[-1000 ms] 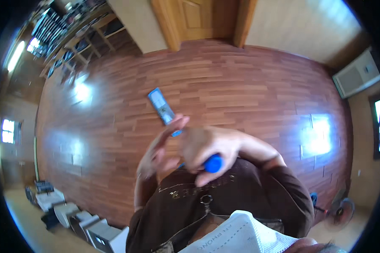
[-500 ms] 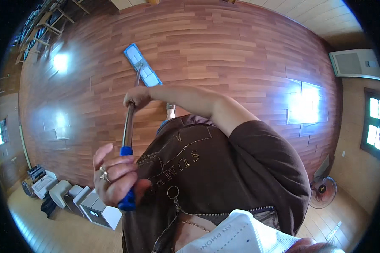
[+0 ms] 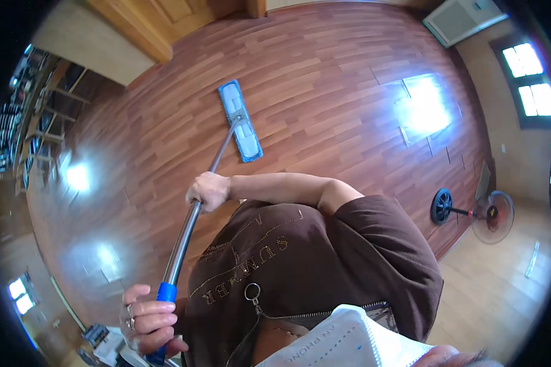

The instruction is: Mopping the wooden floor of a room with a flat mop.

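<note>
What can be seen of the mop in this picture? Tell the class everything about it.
The mop has a long, flat, rectangular head, pale blue on top with a brighter blue, fluffy-looking edge. A greyish joint near its middle meets a shiny, silver, metal-looking pole. The head lies flat on the wood-patterned floor; the pole slants toward the picture's lower left, ending in a blue grip. The left hand holds this grip, and the right hand grasps the pole lower down.

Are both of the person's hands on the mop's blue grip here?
No, the left hand holds the blue grip, while the right hand is closed around the metal pole nearer the mop head.
</note>
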Tool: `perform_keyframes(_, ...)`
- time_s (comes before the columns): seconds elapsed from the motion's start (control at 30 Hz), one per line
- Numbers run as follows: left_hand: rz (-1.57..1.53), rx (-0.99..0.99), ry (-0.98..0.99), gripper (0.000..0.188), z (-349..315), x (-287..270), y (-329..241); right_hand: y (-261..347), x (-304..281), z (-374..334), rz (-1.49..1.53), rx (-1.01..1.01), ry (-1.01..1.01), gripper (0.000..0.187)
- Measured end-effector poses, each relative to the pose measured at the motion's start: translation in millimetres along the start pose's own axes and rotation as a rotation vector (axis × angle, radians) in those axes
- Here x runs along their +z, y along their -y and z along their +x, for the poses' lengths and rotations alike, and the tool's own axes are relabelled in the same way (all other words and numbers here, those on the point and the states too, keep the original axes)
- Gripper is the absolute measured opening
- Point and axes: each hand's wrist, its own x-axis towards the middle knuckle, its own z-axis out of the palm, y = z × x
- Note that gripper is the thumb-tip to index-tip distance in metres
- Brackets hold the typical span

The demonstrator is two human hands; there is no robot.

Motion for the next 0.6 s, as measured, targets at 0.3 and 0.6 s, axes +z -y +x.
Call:
perform_keyframes(0.3,-0.273,0.16,0.057,0.028,117,69,79,-63,-108,-113,-0.279,0.318,-0.331,0.02)
perform_keyframes(0.6,-0.53,0.195,0.224,0.02,207,196,79,-91,-159,-305,-0.438,0.505,-0.638,0.017)
